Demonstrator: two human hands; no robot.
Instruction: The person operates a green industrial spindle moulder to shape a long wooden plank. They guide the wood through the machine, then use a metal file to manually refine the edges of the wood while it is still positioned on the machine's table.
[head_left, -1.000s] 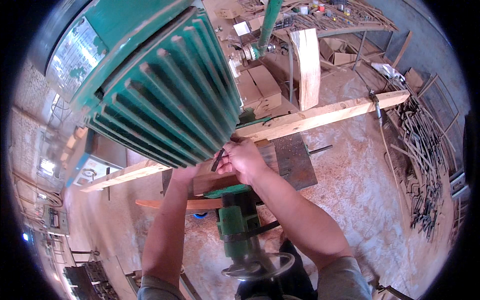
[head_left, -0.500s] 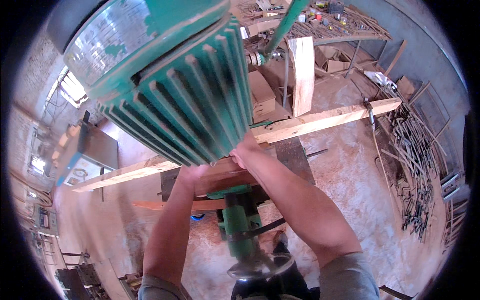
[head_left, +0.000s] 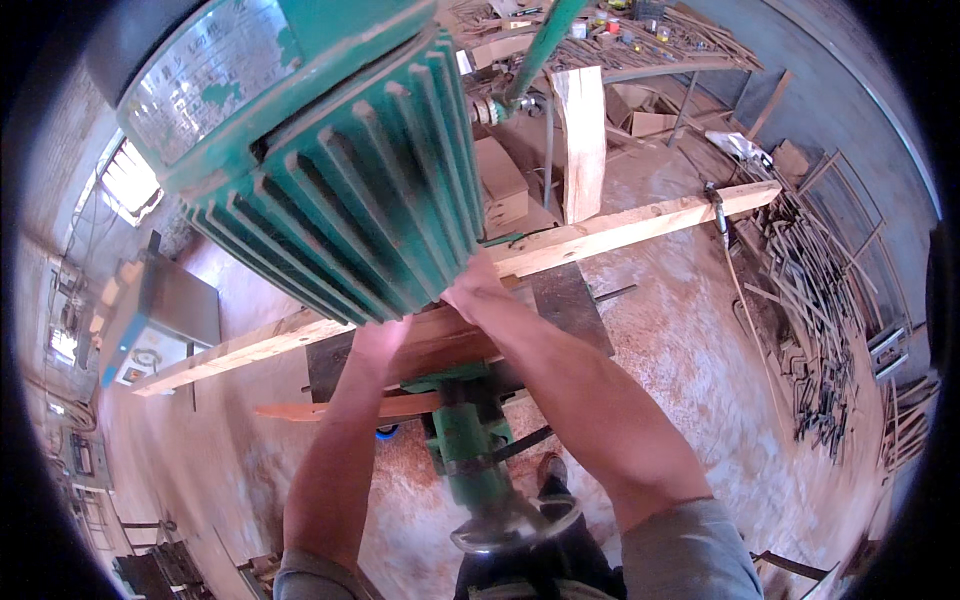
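Observation:
A green ribbed motor housing point(head_left: 370, 190) fills the upper left and covers most of the fingers of both hands. Below it, a reddish-brown wooden piece point(head_left: 445, 345) lies across the machine's dark table point(head_left: 575, 310). My left hand point(head_left: 383, 338) rests at the left end of that piece, under the housing's lower rim. On the other side, my right hand point(head_left: 472, 287) reaches in against the wood's far side. Whether either hand grips the wood is hidden. Behind both hands runs a long pale beam point(head_left: 640, 230). A thin reddish wooden strip point(head_left: 345, 408) passes beneath my left forearm.
A green column point(head_left: 465, 440) with a metal handwheel point(head_left: 515, 530) stands between my forearms. A clamp point(head_left: 716, 205) sits on the beam's right end. Metal rods point(head_left: 815, 330) are heaped along the right wall. At left stands a metal cabinet point(head_left: 170, 310).
The whole view has shifted slightly, so things appear a little further left. Both hands stay by the wooden piece under the motor housing.

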